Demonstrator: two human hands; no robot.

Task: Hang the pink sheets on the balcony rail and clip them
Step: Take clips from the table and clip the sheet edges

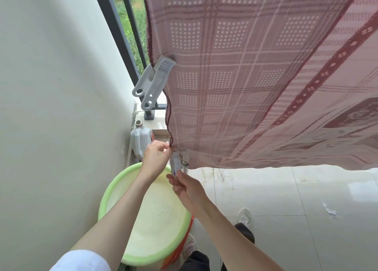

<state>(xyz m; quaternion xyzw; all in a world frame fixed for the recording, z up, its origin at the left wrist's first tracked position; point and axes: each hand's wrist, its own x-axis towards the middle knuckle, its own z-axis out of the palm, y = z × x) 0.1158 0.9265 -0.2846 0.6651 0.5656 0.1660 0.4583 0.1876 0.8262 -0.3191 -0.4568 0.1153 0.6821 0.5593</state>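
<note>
pinching pink sheet (245, 86) corner: left hand (155, 158) | right hand (184, 185) gripping small clip (175, 164)

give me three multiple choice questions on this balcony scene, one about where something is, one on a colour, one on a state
1. Where is the large white clip?
A. in the basin
B. on the left edge of the pink sheet
C. on the floor

2. What colour is the rim of the basin?
A. blue
B. red
C. light green

3. What is the left hand doing?
A. pinching the sheet's lower corner
B. hanging free
C. resting in the basin

Answers: 1 B, the clip bites the sheet's dark edge beside the railing. 2 C, the rim is pale green. 3 A, its fingers close on the corner, while the right hand touches a small clip hanging there.
</note>
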